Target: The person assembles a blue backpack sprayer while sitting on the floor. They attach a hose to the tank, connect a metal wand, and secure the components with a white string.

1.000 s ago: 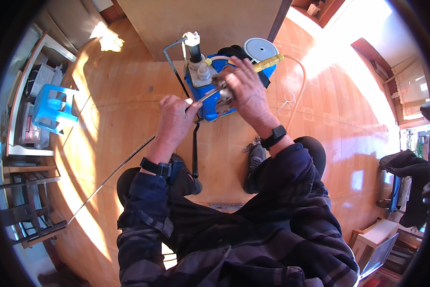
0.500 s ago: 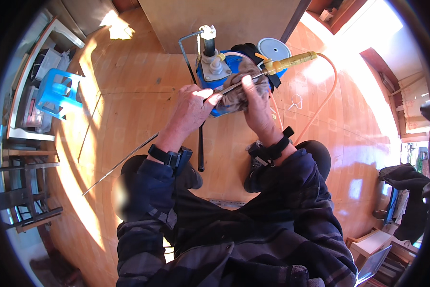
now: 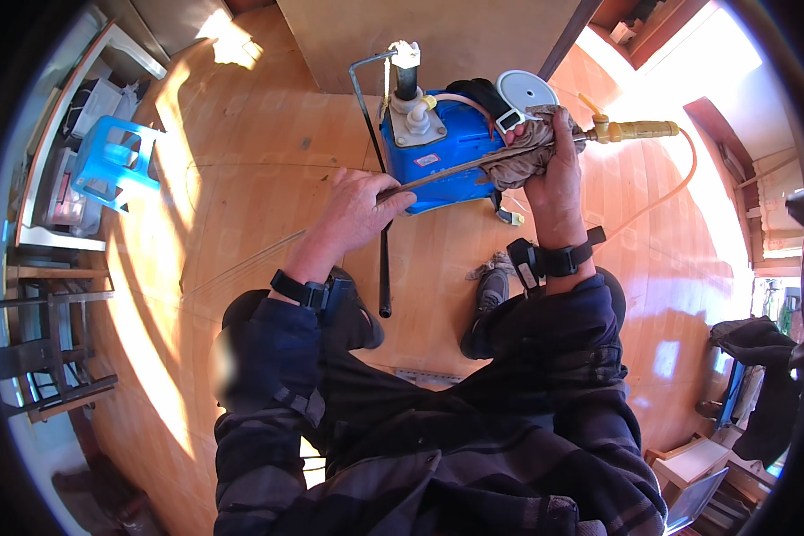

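A long thin spray wand (image 3: 451, 171) slants across in front of me, ending at the right in a yellow handle (image 3: 648, 130) with a valve lever. My left hand (image 3: 353, 214) is closed around the rod, thumb along it. My right hand (image 3: 558, 183) grips a crumpled grey-brown rag (image 3: 518, 159), which is bunched around the rod near the handle. Just behind lies a blue sprayer tank (image 3: 455, 129) with a white pump fitting, a black strap and a round white lid (image 3: 525, 89). A dark bent pump lever (image 3: 385, 277) hangs past my left hand.
A pale hose (image 3: 648, 204) curves from the handle down toward my right forearm. On the left stand a blue plastic stool (image 3: 120, 161) and a white-framed shelf (image 3: 62, 237). A brown panel (image 3: 420, 40) rises behind the tank. My shoe (image 3: 491, 290) is near a small cloth.
My right hand has slid right along the wand with the rag, away from my left hand. The yellow handle has shifted right, uncovering more of the blue tank.
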A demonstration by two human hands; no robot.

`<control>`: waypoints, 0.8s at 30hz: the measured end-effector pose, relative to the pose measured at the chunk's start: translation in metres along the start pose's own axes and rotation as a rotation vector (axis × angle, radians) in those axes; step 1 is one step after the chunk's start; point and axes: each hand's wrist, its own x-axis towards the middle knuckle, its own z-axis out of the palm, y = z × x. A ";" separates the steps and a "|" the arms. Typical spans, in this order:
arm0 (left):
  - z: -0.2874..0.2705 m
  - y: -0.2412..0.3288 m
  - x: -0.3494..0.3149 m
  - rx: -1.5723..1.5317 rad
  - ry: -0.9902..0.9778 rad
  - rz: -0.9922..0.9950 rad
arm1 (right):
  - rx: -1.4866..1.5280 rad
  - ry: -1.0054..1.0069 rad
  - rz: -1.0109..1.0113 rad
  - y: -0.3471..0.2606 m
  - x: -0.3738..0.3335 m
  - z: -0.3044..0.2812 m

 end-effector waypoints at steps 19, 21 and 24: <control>0.009 0.022 0.016 0.294 0.420 0.249 | 0.113 -0.050 0.240 0.075 -0.030 0.011; 0.018 0.029 0.016 0.311 0.407 0.249 | 0.199 0.001 0.312 0.106 -0.043 0.017; 0.016 0.026 0.014 0.347 0.387 0.223 | 0.143 0.076 0.355 0.105 -0.034 0.003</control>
